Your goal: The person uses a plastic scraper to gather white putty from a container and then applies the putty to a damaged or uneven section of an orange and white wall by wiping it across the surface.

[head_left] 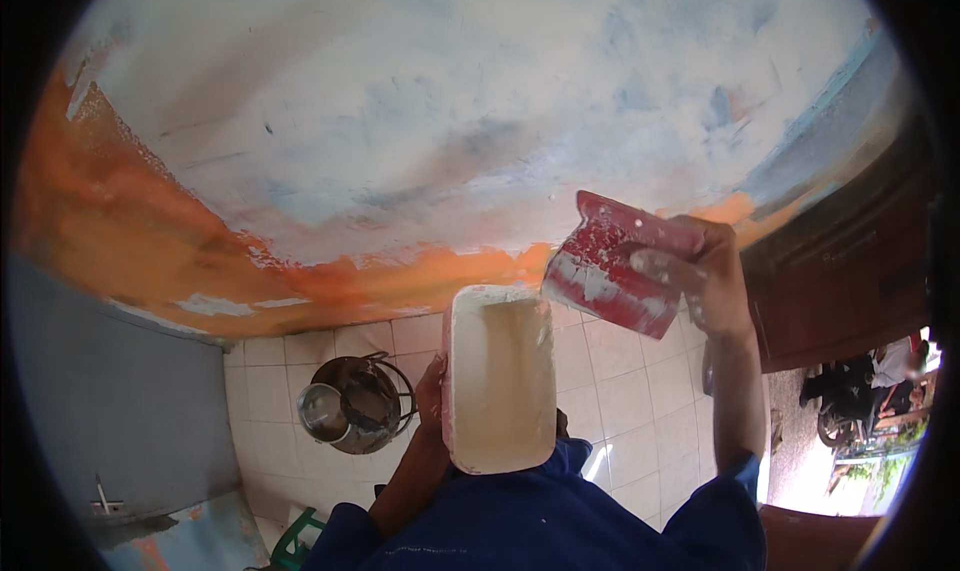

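Observation:
My right hand is closed round a wide red plastic putty spreader, thumb pressed on its face. White putty smears cover the spreader, and pale residue marks the thumb. The tool is held up to the right of the tub, in front of the wall. My left hand grips the left side of a long rectangular tub, held against my body; part of that hand is hidden by the tub. Cream-coloured putty or residue coats the inside, and dried material crusts the rim.
The wall ahead carries white patchy coating over orange and blue paint. A dark bucket with a metal container stands on the tiled floor. At left are a grey door-like panel and a green chair. People and a motorcycle show outside at right.

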The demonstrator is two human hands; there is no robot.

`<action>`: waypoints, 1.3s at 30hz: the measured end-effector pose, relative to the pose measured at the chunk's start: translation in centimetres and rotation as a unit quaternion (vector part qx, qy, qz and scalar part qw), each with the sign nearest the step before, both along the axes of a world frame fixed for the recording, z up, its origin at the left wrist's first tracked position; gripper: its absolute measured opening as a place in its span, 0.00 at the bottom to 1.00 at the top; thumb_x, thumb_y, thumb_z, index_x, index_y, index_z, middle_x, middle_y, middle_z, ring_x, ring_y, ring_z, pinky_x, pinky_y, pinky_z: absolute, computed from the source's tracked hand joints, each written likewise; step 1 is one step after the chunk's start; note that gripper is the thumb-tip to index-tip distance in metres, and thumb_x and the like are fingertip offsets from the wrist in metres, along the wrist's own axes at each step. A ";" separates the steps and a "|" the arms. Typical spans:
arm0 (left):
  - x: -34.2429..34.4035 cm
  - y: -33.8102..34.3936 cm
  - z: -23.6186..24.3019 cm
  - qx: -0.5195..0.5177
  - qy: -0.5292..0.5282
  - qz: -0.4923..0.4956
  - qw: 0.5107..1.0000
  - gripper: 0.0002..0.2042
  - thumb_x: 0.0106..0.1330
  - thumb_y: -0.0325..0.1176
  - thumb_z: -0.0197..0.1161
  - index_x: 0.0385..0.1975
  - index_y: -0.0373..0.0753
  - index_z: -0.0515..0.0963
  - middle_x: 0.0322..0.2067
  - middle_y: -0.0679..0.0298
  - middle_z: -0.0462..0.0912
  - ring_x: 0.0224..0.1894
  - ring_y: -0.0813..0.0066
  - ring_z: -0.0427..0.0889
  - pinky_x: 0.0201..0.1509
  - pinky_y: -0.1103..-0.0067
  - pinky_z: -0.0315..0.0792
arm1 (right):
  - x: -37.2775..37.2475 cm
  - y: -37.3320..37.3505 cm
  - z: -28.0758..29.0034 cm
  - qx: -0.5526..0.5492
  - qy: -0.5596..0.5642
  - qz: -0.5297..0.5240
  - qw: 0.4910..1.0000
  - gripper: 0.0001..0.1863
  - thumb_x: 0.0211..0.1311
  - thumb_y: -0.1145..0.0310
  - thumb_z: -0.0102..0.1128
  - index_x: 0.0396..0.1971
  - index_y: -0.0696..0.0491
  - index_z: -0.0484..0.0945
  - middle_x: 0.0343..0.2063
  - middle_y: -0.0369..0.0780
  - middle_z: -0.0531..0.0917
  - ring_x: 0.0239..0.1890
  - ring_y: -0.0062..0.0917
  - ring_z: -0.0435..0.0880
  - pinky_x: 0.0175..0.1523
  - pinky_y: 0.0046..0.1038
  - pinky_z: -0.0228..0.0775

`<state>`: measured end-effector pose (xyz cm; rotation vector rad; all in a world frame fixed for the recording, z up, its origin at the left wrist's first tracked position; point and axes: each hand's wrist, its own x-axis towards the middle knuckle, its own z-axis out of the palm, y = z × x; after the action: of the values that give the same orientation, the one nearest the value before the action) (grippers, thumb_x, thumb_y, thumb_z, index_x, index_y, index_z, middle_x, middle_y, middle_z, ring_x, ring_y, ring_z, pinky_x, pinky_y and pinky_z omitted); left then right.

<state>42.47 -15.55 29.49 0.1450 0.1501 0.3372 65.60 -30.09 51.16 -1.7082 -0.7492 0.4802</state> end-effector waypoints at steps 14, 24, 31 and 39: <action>6.8 -4.0 0.6 0.066 0.080 0.017 0.994 0.23 0.73 0.43 0.44 0.60 0.32 0.65 0.54 0.56 0.75 0.55 0.68 0.75 0.62 0.73 0.67 | 6.3 0.2 -0.5 -0.113 -0.146 0.108 0.977 0.06 0.56 0.73 0.65 0.31 0.60 0.83 0.19 0.39 0.82 0.21 0.13 0.74 0.26 0.21 0.68; 13.1 -10.7 2.0 0.083 0.075 0.046 0.993 0.23 0.72 0.43 0.45 0.59 0.33 0.65 0.53 0.55 0.75 0.55 0.66 0.75 0.62 0.71 0.67 | 13.7 -4.4 -2.2 -0.139 -0.187 0.171 0.957 0.08 0.50 0.78 0.60 0.32 0.61 0.83 0.16 0.44 0.79 0.17 0.23 0.74 0.25 0.25 0.66; 16.6 -15.2 1.6 0.005 0.104 0.061 0.993 0.23 0.71 0.43 0.46 0.58 0.33 0.66 0.51 0.54 0.76 0.53 0.65 0.77 0.60 0.71 0.70 | 17.5 -7.5 -3.4 -0.154 -0.152 0.202 0.955 0.08 0.49 0.78 0.59 0.31 0.62 0.82 0.14 0.43 0.76 0.18 0.19 0.73 0.24 0.25 0.65; 17.5 -16.6 2.0 0.019 0.080 0.055 0.995 0.23 0.70 0.43 0.48 0.57 0.32 0.66 0.50 0.54 0.77 0.52 0.65 0.77 0.59 0.71 0.71 | 17.9 -9.7 -4.0 -0.173 -0.131 0.231 0.948 0.06 0.50 0.80 0.58 0.29 0.63 0.81 0.15 0.43 0.78 0.19 0.18 0.76 0.25 0.25 0.67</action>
<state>60.00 -32.14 31.45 0.2027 0.3112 0.4380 83.46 -39.81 47.14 -1.9455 -1.3374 0.7497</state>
